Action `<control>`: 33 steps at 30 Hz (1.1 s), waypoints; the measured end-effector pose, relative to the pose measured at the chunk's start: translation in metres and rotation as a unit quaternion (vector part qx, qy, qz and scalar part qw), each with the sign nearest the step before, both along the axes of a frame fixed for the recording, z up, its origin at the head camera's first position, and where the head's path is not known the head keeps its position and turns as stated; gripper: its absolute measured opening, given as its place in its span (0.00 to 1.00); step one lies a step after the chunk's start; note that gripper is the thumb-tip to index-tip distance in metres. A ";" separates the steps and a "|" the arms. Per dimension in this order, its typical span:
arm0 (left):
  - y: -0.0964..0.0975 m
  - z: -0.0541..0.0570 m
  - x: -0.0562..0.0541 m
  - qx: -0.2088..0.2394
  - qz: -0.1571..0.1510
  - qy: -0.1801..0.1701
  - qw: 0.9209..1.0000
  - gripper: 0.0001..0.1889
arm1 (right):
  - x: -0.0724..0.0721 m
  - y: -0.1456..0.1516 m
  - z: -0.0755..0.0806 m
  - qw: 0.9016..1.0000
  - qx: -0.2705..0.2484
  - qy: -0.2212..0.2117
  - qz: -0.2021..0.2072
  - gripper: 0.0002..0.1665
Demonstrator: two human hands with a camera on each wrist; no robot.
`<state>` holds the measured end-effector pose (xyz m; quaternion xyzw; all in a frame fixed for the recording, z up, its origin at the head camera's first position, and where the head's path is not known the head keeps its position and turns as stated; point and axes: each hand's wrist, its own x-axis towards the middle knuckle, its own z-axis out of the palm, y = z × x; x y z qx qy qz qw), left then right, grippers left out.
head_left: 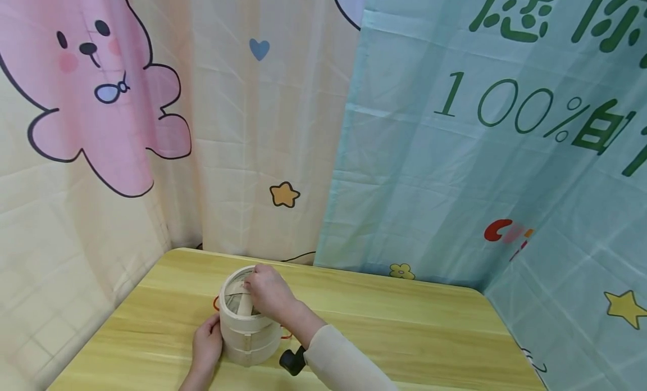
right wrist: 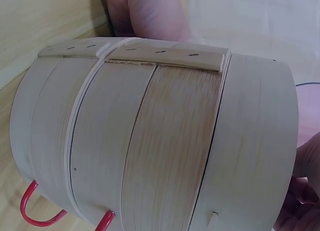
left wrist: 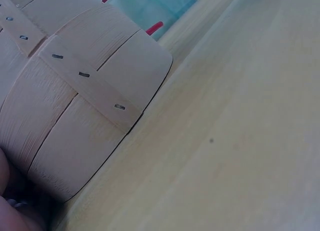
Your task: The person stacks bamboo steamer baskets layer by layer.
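A round bamboo steamer [head_left: 249, 337] with stacked tiers stands upright on the table, topped by a lid [head_left: 228, 278] with a raised rim and crossing flat strips. My right hand [head_left: 270, 292] is over the lid and pinches the strip across its middle; its curled fingers [right wrist: 302, 198] show at the lid end in the right wrist view. Low on the steamer's left side, my left hand [head_left: 207, 343] rests against the wall with its fingers partly hidden behind it. Red cord loops [right wrist: 37, 222] stick out from the tiers. The lid sits level on the top tier.
The wood-grain table [head_left: 404, 335] extends to the right and behind the steamer. A black wrist camera [head_left: 292, 362] hangs under the right wrist. Printed curtains [head_left: 263, 127] enclose the table at the back and sides.
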<state>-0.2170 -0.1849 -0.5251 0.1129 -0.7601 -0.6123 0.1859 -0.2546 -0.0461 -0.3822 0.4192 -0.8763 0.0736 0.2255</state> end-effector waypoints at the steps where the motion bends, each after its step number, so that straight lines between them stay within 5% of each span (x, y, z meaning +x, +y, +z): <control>1: 0.000 0.000 0.000 0.001 -0.002 -0.001 1.000 0.16 | 0.001 0.000 0.000 1.000 0.000 0.000 -0.002 0.06; 18: 0.002 0.000 0.002 0.004 0.001 -0.004 1.000 0.16 | 0.002 0.003 0.001 0.999 -0.011 -0.030 -0.006 0.05; 23: 0.002 0.000 0.003 -0.004 0.013 -0.006 1.000 0.16 | -0.002 0.009 0.002 0.995 -0.041 -0.093 0.004 0.06; 28: 0.000 0.001 0.001 0.006 0.022 -0.005 1.000 0.16 | -0.006 0.034 0.000 0.977 -0.135 -0.164 0.004 0.10; 33: -0.005 0.008 0.001 0.061 0.042 0.005 0.997 0.16 | -0.004 0.085 -0.010 0.944 -0.248 -0.217 0.026 0.07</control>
